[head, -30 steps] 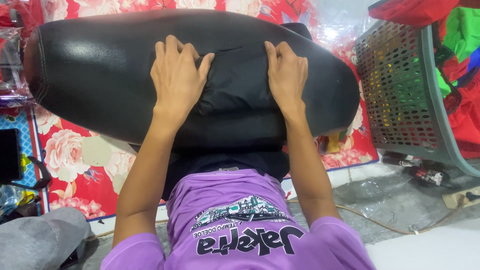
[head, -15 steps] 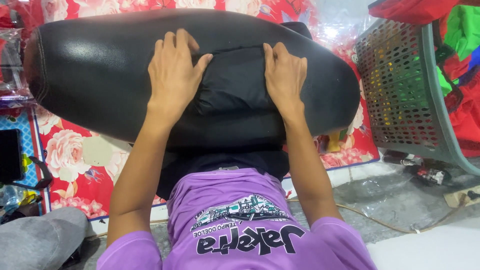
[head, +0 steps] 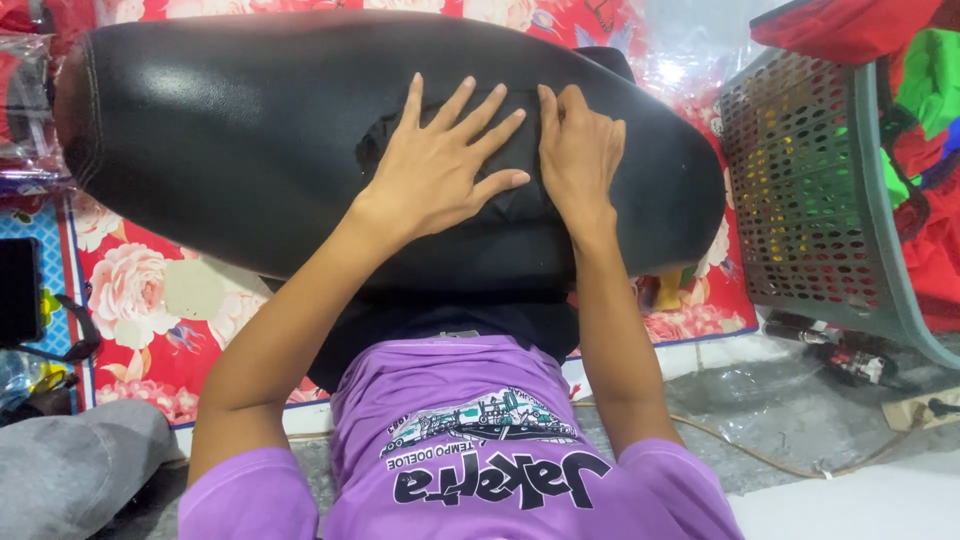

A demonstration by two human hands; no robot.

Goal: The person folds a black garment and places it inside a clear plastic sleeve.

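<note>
A long black vinyl-covered seat cushion is lying across the person's lap, reaching from the far left of the view to just short of the grey perforated plastic basket on the right. The left hand is pressing flat on the middle of the cushion, fingers spreading wide and holding nothing. The right hand is lying just beside it, palm down with fingers close together, pressing a wrinkled patch of the cover; it is gripping nothing that can be seen. The cushion's stitched left end is hanging free, with open room beyond it. Its right end is sitting near the basket, which is crowding that side and holding red and green cloth. Beneath the cushion a red flowered mat is covering the floor. A thin cord is trailing over the grey floor on the right, and a grey bundle of cloth is resting at the lower left.
</note>
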